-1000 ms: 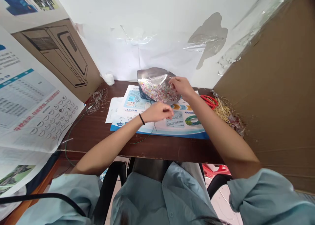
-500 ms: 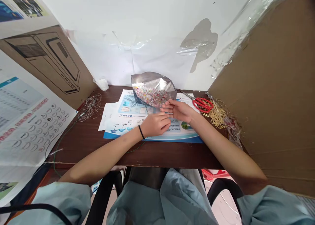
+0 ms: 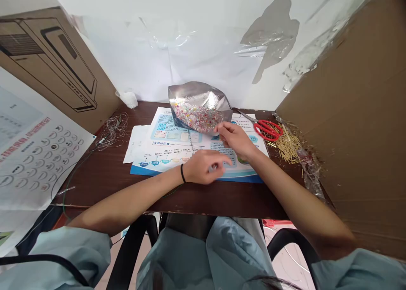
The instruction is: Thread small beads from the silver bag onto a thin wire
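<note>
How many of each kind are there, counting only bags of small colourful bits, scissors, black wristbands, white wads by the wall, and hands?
Bag of small colourful bits: 1
Red-handled scissors: 1
Black wristband: 1
White wad: 1
Hands: 2 (left hand, right hand)
Total: 6

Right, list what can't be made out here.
All in the head view:
Left hand: anything between its fingers, blurred.
Right hand: anything at its fingertips, too small.
Printed sheet: the part beneath the hands, hidden by them.
Hanging paper: its left part, cut off by the picture's edge.
</note>
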`<state>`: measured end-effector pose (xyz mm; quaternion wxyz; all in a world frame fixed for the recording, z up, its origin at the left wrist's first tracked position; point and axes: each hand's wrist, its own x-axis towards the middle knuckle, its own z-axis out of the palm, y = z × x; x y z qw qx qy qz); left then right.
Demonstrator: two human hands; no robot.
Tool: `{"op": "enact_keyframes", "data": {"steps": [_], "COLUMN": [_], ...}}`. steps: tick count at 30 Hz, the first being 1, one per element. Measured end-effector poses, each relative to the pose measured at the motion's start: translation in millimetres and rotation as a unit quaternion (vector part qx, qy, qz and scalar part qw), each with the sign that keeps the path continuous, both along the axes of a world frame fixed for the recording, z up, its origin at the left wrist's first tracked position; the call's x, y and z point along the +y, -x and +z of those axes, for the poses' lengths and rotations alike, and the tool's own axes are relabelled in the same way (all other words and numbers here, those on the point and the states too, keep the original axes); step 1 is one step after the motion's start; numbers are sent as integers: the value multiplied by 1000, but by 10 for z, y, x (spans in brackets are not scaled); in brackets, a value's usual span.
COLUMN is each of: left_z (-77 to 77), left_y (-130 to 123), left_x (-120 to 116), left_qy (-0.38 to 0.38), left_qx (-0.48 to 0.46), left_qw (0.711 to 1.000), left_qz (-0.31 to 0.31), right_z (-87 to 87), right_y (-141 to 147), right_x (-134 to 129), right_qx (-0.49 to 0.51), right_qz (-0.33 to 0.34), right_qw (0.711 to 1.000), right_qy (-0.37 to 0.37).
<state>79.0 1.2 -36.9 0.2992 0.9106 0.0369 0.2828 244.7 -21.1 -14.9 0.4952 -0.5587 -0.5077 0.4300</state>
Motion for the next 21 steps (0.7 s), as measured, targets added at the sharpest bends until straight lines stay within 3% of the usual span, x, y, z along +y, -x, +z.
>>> {"op": "enact_keyframes", "data": {"steps": [2,4,5,8,11,17,21], "left_z": [12,35,44,47,38,90,102], "left_y": [-13,-14,-10,4,-2,-39,-42], "left_x": [93,211,267,370,381,388,394], "left_qy": [136,214,238,284,338,469,535], "left_qx": [-3,-8,4,26,-1,-79,-89], "left_qw": [979,939,927,913,897,828,798], "left_qz": [155,270,289,292,284,296,263], "right_z": [-37,-79,-98,-134,-126,-94,-110], "right_y": [-1,8,20,78,133,146,141], "right_x": [-37,-79,-101,-159,-189,-202,-204], "right_qx": [-195,-375,-446,-574,-625,-658,-664], "right_qz": [-53,-88,-90,-56,-21,37,47], "right_qw": [978,918,885,811,774,748,744], "right_qy": [-61,-92,-97,-99,-98,-77,-62]}}
